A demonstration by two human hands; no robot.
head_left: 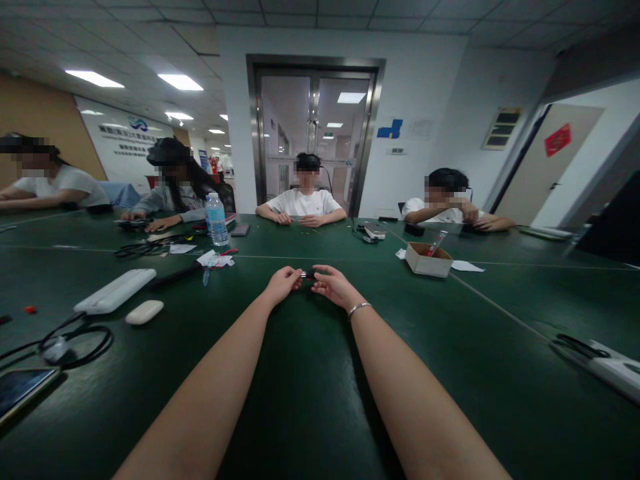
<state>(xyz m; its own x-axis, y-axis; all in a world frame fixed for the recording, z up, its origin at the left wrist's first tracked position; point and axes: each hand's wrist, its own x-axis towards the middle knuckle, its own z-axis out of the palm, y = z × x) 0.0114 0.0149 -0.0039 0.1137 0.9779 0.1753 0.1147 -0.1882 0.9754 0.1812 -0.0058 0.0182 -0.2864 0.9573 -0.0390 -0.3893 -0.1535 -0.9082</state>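
Note:
A small black object with a silver metal end (309,275) is held level between my two hands, just above the green table (310,373). It is too small to tell its kind. My left hand (284,285) pinches the silver end between thumb and fingertips. At the black end, the thumb and forefinger of my right hand (334,287) close on it, with the other fingers curled loosely below. A silver bracelet (359,309) circles my right wrist.
Left of my arms lie a white power bank (116,291), a white oval case (145,312), black cables (80,347) and a phone (25,390). A water bottle (217,220) stands farther back. To the right are a small box (428,261) and a white device (617,370). Several people sit opposite.

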